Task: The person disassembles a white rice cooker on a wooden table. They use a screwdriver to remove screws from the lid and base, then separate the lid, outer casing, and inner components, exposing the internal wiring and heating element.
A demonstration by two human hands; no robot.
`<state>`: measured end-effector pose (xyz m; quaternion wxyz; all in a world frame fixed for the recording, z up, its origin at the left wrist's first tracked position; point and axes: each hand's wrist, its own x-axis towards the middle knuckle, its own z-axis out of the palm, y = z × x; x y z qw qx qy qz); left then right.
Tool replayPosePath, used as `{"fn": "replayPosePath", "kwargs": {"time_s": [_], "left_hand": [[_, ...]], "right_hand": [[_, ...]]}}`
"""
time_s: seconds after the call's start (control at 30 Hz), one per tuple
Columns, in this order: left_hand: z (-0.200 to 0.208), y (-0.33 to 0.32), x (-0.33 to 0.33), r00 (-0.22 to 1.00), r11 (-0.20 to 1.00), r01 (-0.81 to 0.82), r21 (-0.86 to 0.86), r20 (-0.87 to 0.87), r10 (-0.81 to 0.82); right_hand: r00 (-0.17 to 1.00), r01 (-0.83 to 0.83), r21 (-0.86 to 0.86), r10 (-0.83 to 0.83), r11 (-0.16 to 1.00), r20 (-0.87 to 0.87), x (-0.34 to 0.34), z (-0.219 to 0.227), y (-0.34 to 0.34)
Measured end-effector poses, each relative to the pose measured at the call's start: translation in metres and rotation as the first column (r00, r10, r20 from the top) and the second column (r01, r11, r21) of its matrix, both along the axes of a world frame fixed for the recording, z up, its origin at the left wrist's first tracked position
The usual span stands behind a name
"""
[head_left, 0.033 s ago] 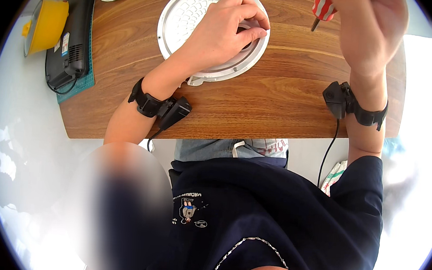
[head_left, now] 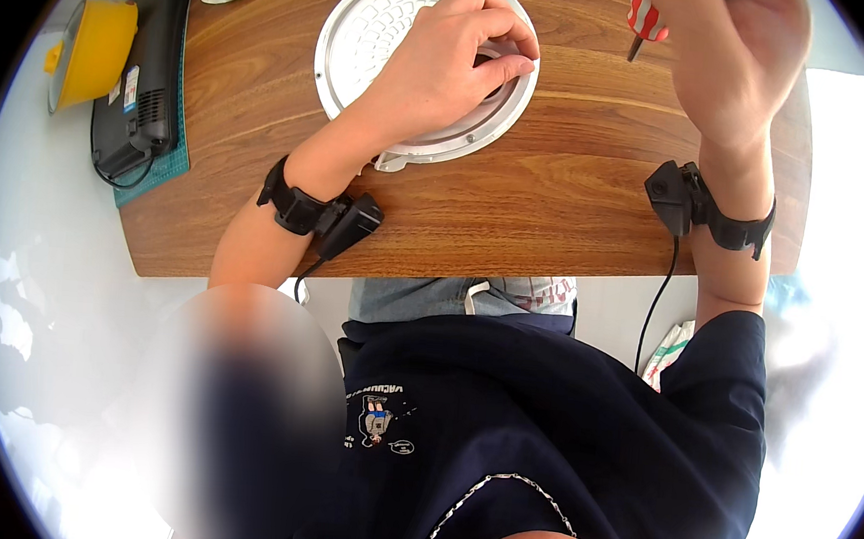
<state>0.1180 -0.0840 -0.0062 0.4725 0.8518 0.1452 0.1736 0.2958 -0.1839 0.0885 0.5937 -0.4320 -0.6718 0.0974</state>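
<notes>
Hands work over a wooden table [head_left: 556, 208] in the head view: the left hand [head_left: 447, 60] lies curled on a round silver perforated plate [head_left: 368, 35] near the far edge, fingertips pinching something small at its right rim, seemingly to steady the plate. Raised at the upper right, the right hand [head_left: 738, 51] is closed around a red-and-white screwdriver [head_left: 645, 19], tip pointing down toward the table, clear of the plate. Both wrists carry 1 black strapped sensor each; a yellow bowl [head_left: 92, 50] and black device [head_left: 145, 79] sit far left.
</notes>
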Motion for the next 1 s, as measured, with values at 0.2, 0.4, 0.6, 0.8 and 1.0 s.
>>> {"fn": "replayPosePath", "kwargs": {"time_s": [0.2, 0.4, 0.6, 0.8, 1.0], "left_hand": [[0.006, -0.008, 0.004, 0.998, 0.99, -0.054, 0.128, -0.002, 0.055], [-0.017, -0.008, -0.001, 0.994, 0.932, -0.065, 0.355, 0.107, 0.029], [-0.021, -0.011, -0.005, 0.994, 0.897, -0.095, 0.431, 0.081, 0.067], [-0.023, -0.012, 0.0, 0.993, 0.888, -0.099, 0.449, 0.1, 0.06], [-0.019, -0.013, -0.003, 0.994, 0.891, -0.1, 0.443, 0.089, 0.068]], "right_hand": [[0.988, 0.151, -0.017, -0.151, 0.988, -0.019, -0.004, -0.016, 0.004], [0.988, 0.147, -0.07, -0.15, 0.987, -0.04, -0.002, -0.018, 0.004], [0.986, 0.169, -0.068, -0.169, 0.983, 0.005, -0.007, -0.022, 0.01], [0.983, 0.174, -0.169, -0.182, 0.97, -0.029, -0.004, -0.02, 0.005], [0.979, 0.198, -0.114, -0.203, 0.974, -0.033, -0.005, -0.026, 0.013]]}}
